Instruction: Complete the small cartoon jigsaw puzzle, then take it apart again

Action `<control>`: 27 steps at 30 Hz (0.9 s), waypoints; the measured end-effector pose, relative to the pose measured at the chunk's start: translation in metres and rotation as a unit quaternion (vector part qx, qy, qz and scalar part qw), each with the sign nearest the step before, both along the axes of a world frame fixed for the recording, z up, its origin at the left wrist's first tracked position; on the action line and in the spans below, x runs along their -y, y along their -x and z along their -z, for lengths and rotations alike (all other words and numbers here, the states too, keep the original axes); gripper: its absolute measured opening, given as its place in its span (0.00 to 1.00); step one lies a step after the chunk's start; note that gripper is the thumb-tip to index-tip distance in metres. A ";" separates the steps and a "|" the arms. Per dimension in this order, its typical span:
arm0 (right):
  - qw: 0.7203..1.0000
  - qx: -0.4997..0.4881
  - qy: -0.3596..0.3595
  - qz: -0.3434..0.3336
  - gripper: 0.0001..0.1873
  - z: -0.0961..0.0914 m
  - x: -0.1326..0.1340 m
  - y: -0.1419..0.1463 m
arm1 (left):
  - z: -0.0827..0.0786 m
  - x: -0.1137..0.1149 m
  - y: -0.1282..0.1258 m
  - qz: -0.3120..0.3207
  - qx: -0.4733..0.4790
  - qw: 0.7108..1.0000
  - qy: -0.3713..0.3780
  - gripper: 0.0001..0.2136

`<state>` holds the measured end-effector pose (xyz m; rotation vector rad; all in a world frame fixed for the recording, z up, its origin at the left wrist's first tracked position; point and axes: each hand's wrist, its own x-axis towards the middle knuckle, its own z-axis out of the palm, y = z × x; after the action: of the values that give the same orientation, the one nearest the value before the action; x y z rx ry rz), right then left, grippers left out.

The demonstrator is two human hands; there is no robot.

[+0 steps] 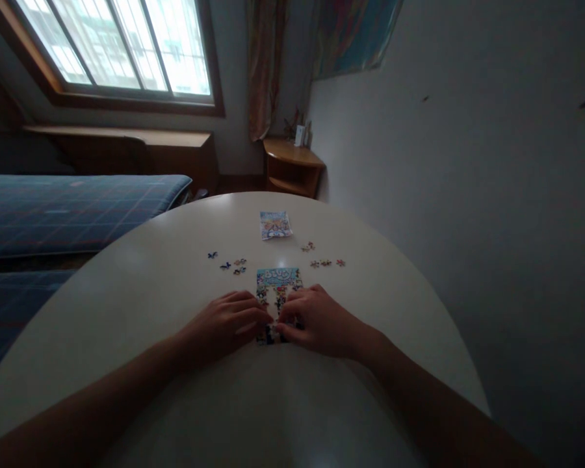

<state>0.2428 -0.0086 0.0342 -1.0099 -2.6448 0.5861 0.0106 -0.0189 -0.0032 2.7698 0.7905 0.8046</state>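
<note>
Left-side loose pieces [225,266]: a small scatter lay on the white worktop [175,292].
Left hand [234,317]: its fingers curled loosely, tips at the near-left part of the jigsaw puzzle [279,278]; whether they had hold of a piece could not be told. Its best job seemed to be bracing the joined pieces flat, so nothing slid.
Printed sheet [275,226]: it lay beyond the puzzle, handy for checking how the picture ran.
Puzzle: it lay between the hands, partly hidden by their fingers, its lettered band reaching past them; a pale gap showed below that band. A piece would probably seat best if matched to its neighbours, set square and pressed straight down.
Right hand [316,320]: thumb and forefinger were nearly together over the near part of the puzzle; any piece between them was too dim to make out. Light pressure seemed wiser than force.
Right-side loose pieces [325,263]: these lay beyond the right hand, apart from the puzzle.
</note>
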 end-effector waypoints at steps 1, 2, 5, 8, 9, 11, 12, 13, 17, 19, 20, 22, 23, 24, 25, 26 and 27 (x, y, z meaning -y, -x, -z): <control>1.000 0.000 -0.001 0.000 0.05 0.000 0.000 0.000 | 0.001 0.000 0.000 0.001 -0.002 1.000 0.002 0.06; 1.000 0.002 -0.002 0.001 0.05 -0.001 0.000 0.000 | 0.001 0.000 0.000 0.003 -0.003 1.000 0.004 0.05; 1.000 0.006 -0.001 0.005 0.06 -0.003 0.001 0.001 | 0.002 -0.001 -0.001 0.010 -0.004 1.000 0.009 0.06; 1.000 0.009 0.005 0.012 0.05 -0.004 0.001 0.002 | 0.002 -0.001 -0.001 0.014 -0.003 1.000 0.014 0.06; 1.000 0.008 0.007 0.012 0.05 -0.004 0.001 0.002 | 0.001 -0.001 -0.002 0.015 -0.004 1.000 0.015 0.05; 1.000 0.004 0.007 0.012 0.04 -0.003 0.000 0.001 | 0.000 0.000 -0.002 0.016 -0.007 1.000 0.013 0.05; 1.000 0.002 0.005 0.012 0.03 -0.002 0.000 0.001 | -0.001 0.000 -0.003 0.016 -0.009 1.000 0.012 0.06; 1.000 0.001 0.003 0.013 0.03 -0.001 -0.001 0.000 | -0.002 0.000 -0.003 0.015 -0.012 1.000 0.011 0.06; 1.000 0.002 -0.006 0.019 0.03 0.001 -0.003 -0.003 | -0.002 0.001 -0.004 0.008 -0.026 1.000 0.012 0.07; 1.000 0.002 -0.008 0.019 0.02 0.000 -0.003 -0.004 | -0.002 0.001 -0.004 0.010 -0.028 1.000 0.010 0.07; 1.000 0.002 -0.007 0.018 0.03 -0.001 -0.003 -0.004 | -0.001 0.000 -0.003 0.012 -0.028 0.999 0.010 0.07; 1.000 0.002 -0.006 0.016 0.04 -0.002 -0.003 -0.004 | 0.000 0.000 -0.003 0.019 -0.029 0.999 0.011 0.07; 1.000 0.001 -0.004 0.013 0.04 -0.003 -0.003 -0.004 | 0.000 0.000 -0.003 0.020 -0.029 0.999 0.014 0.07; 1.000 0.000 -0.003 0.010 0.05 -0.004 -0.004 -0.004 | 0.000 0.000 -0.003 0.019 -0.030 0.999 0.015 0.07; 1.000 -0.002 -0.002 0.007 0.05 -0.004 -0.004 -0.005 | 0.000 0.000 -0.003 0.020 -0.032 0.999 0.016 0.07; 1.000 -0.004 -0.002 0.004 0.05 -0.005 -0.004 -0.005 | 0.000 0.000 -0.003 0.021 -0.033 0.999 0.015 0.07; 1.000 -0.006 -0.001 0.001 0.05 -0.005 -0.004 -0.006 | 0.000 0.000 -0.003 0.024 -0.036 0.999 0.014 0.07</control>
<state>0.2484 -0.0041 0.0392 -1.0057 -2.6339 0.5861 0.0140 -0.0190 -0.0034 2.7960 0.7389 0.6842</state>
